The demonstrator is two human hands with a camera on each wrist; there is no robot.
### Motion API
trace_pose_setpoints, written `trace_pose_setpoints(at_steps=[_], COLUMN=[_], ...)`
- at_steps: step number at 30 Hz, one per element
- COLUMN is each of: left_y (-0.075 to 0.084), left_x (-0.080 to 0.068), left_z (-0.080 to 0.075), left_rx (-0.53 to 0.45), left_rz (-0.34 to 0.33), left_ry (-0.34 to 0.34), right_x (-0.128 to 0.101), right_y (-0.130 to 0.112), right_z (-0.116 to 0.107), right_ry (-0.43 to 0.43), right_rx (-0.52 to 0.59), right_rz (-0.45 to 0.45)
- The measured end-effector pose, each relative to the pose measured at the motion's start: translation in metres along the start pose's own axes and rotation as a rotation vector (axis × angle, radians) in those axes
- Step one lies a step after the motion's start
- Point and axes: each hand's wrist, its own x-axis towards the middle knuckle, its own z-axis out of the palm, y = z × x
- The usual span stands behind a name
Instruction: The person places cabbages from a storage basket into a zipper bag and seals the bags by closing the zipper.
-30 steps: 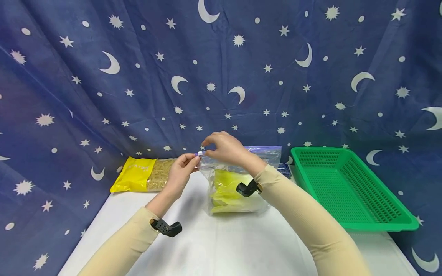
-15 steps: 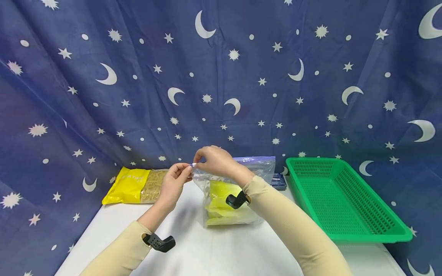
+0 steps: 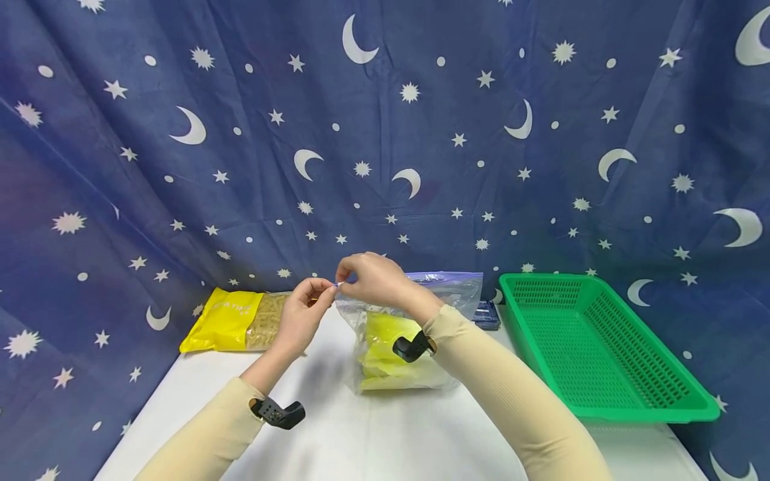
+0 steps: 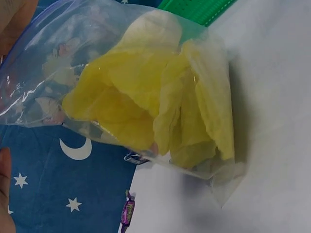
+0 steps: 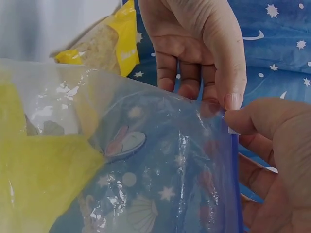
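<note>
A clear zip bag [image 3: 448, 294] with a purple top edge stands on the table, yellow leaf-like sheets [image 4: 121, 92] inside it. My left hand [image 3: 299, 321] pinches the bag's upper left corner between thumb and fingers. Right beside it, my right hand [image 3: 377, 280] pinches the small white slider [image 5: 233, 131] at that end of the purple zip. The thumbs nearly meet in the right wrist view, where the left hand [image 5: 199, 48] comes down from above. Faint shell prints show on the bag's clear upper part. In the head view my right forearm covers part of the bag.
A yellow pasta packet [image 3: 231, 321] lies at the back left. The green perforated basket [image 3: 607, 351] stands on the right. Dark blue packets [image 3: 486, 315] sit behind the bag, and a small purple wrapped item [image 4: 127, 212] lies near the table's edge.
My right thumb and index finger, apart near the slider a second ago, have come together on it beside the left hand. The head view has tilted slightly; the bag stays put.
</note>
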Motion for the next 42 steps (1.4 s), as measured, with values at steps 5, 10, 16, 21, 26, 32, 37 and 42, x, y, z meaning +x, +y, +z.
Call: trace_pose_setpoints(at_steps=[5,10,16,21,26,32,37,42], left_y=[0.011,0.035,0.040,0.029,0.030,0.027,0.006,0.001], left_x=[-0.002,-0.009,-0.011,-0.009,-0.011,-0.009,-0.002,-0.003], left_z=[0.001,0.004,0.005,0.005,0.004,0.007,0.009,0.007], left_rx=[0.054,0.066,0.073,0.054,0.025,0.053,0.045,0.025], left_rz=[0.031,0.089,0.107,0.080,0.046,0.031,0.034,0.031], left_ry=[-0.019,-0.032,0.008,0.023,-0.024,-0.052,-0.041,-0.037], right_x=[-0.002,-0.005,-0.008,-0.010,-0.012,-0.014,-0.015,-0.015], right_y=[0.001,0.001,0.004,0.011,0.017,0.022,0.021,0.019], right_z=[-0.002,-0.004,-0.007,-0.008,-0.008,-0.008,-0.007,-0.004], right_ry=[-0.016,-0.009,0.013,0.029,0.014,-0.012,-0.019,-0.014], right_rx=[0.010,-0.018,-0.068,-0.097,-0.040,0.046,0.060,0.040], right_rz=[0.003,-0.002,-0.023,-0.018,-0.006,0.031,0.016,0.002])
